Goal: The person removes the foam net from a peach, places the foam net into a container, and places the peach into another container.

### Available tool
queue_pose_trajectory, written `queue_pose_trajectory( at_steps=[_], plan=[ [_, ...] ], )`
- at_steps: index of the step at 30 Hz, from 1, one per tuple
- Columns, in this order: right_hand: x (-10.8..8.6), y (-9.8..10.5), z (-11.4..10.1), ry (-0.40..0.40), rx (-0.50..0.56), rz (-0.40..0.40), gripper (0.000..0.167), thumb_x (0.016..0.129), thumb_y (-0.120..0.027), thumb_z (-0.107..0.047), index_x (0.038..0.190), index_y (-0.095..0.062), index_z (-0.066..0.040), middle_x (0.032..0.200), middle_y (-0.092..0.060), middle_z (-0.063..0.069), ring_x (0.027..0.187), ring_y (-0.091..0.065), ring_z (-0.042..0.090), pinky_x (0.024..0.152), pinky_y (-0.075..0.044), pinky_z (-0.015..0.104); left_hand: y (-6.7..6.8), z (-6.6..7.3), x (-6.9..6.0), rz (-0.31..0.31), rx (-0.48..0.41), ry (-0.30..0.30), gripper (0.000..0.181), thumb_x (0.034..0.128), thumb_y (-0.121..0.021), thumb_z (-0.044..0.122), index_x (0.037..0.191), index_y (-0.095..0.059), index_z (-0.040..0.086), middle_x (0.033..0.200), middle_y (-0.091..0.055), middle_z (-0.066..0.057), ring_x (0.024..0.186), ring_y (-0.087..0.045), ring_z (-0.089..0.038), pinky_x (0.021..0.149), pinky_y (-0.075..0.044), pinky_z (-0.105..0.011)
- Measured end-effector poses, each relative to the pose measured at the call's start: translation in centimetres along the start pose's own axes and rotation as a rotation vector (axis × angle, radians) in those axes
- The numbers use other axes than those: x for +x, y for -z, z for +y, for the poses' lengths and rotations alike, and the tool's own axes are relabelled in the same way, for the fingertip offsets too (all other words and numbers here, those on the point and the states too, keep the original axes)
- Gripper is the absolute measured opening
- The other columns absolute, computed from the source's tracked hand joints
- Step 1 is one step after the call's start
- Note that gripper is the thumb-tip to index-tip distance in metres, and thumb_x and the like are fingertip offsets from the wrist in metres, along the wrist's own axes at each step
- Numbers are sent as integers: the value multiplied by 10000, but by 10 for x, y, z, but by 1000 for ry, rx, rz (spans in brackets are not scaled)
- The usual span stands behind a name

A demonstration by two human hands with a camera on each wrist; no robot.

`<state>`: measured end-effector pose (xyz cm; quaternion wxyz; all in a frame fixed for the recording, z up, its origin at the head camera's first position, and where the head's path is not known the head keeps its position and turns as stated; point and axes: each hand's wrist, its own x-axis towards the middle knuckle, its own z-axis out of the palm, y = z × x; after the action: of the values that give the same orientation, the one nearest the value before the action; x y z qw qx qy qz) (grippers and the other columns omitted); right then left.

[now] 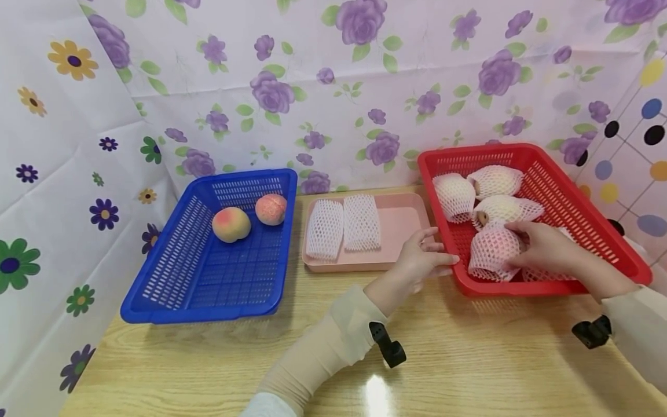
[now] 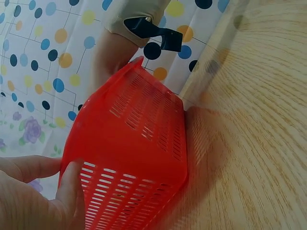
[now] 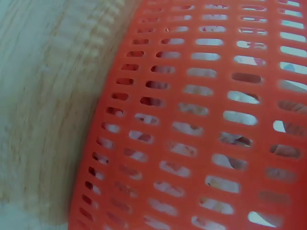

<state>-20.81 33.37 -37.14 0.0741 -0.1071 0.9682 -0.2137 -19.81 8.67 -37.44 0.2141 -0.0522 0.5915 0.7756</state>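
Note:
In the head view my right hand (image 1: pixel 544 246) reaches into the red basket (image 1: pixel 531 152) and grips a pinkish fruit in a white foam net (image 1: pixel 494 253). More netted fruits lie around it, such as a pale one (image 1: pixel 454 197) by the left wall. My left hand (image 1: pixel 419 258) is at the basket's left front rim, fingers relaxed and touching it. The left wrist view has this hand (image 2: pixel 41 191) with thumb and forefinger at the red wall (image 2: pixel 124 139). From the right wrist, the slotted basket wall (image 3: pixel 192 115) hides most of the hand.
A blue basket (image 1: pixel 208 315) on the left holds a yellow-pink peach (image 1: pixel 231 225) and a pinker peach (image 1: pixel 271 209). Between the baskets, a pink tray (image 1: pixel 401 217) carries two flat foam nets (image 1: pixel 325 229). Floral sheets (image 1: pixel 312 87) stand behind the wooden table (image 1: pixel 208 370).

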Motion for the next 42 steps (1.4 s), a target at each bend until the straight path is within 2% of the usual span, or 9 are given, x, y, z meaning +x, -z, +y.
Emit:
queue_pose_trajectory(
  at_steps=[6,13,21,27,33,42],
  plan=[
    [4,-3,-1,-13,68,-6,947,703,-803,-467,1366,-404,80,1343,-432,354,1220,-410,488,972,-351,663,-1,-1,-1,-5,0,-3,636,745,-686,-168,1286,-525,126,893,-622,-60,761,-651,-212,743,-575,-442],
    [12,-6,-5,10,96,-10,959,691,-818,-450,1371,-389,73,1350,-428,337,1220,-414,474,987,-335,659,0,1,-2,1,-6,-3,637,746,-688,-165,1286,-528,131,885,-616,-58,761,-648,-211,740,-575,-443],
    [14,-7,-9,12,119,-24,978,685,-829,-427,1382,-363,77,1334,-442,328,1168,-457,448,976,-356,657,0,-1,0,-18,-12,-7,633,755,-689,-151,1298,-520,128,893,-612,-52,765,-649,-197,743,-574,-441],
    [17,-9,-10,-2,94,-57,1033,670,-833,-445,1385,-322,100,1322,-431,345,1151,-465,462,964,-369,663,2,-2,1,-28,-6,-8,635,760,-689,-142,1308,-514,128,902,-612,-53,766,-649,-191,755,-570,-438],
    [21,-11,-11,20,72,-40,1016,654,-857,-405,1353,-350,130,1277,-471,348,1125,-494,457,939,-403,634,3,0,0,-27,3,1,628,760,-698,-132,1300,-522,137,923,-624,-71,761,-656,-202,749,-574,-427],
    [22,-12,-14,14,106,-43,1018,657,-852,-419,1374,-339,89,1270,-481,343,1102,-510,440,919,-419,627,4,0,0,-25,0,13,642,763,-697,-128,1316,-512,140,927,-622,-72,766,-664,-210,746,-575,-419]
  ],
)
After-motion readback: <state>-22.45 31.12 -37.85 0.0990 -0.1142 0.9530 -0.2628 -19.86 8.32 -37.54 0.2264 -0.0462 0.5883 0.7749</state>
